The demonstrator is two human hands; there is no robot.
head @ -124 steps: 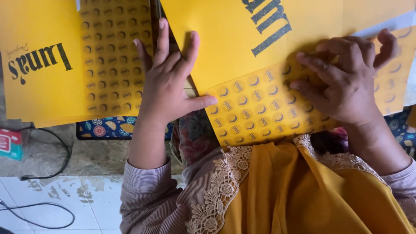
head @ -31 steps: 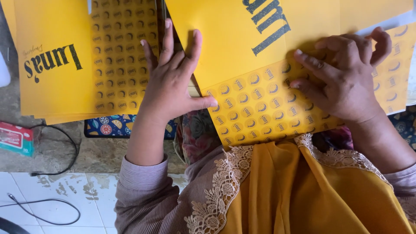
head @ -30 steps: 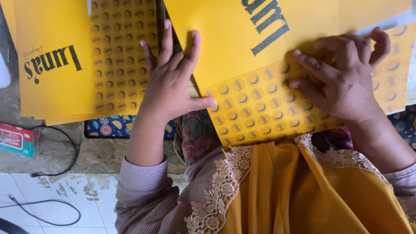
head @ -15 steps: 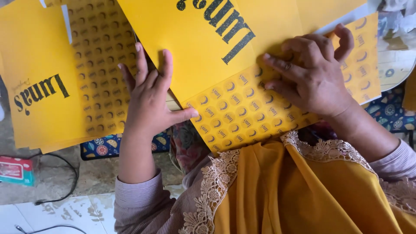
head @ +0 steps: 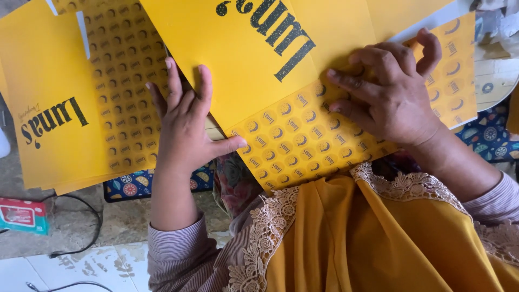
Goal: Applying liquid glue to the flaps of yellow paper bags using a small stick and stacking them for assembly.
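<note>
Squarely under both hands, a flat yellow cardboard sheet (head: 259, 75) with a bold black word across its plain panel and a strip of small round printed emblems along its near edge lay slanted across the worktop, its patterned flap (head: 303, 140) reaching toward the person's lap. The left hand (head: 186, 127) rested palm-down at the sheet's left border, fingers (head: 174, 81) spread and flat, the thumb stretched along the line where the plain panel met the patterned strip. The right hand (head: 392, 97) pressed on the same line further along, its fingers (head: 351, 84) bent and bunched, tips bearing down on the card; neither hand pinched anything. The work appeared to be at the creasing stage, with the fold line being pressed flat, and the next move would seemingly call for firm, even pressure along that line while the sheet was kept from sliding. A second yellow sheet (head: 54, 113) of the same print lay just beside it to the left, overlapped by a dotted panel (head: 121, 81). A red packet (head: 21, 215) and a black cable (head: 81, 238) lay on the floor below, near a patterned blue mat (head: 135, 186).
</note>
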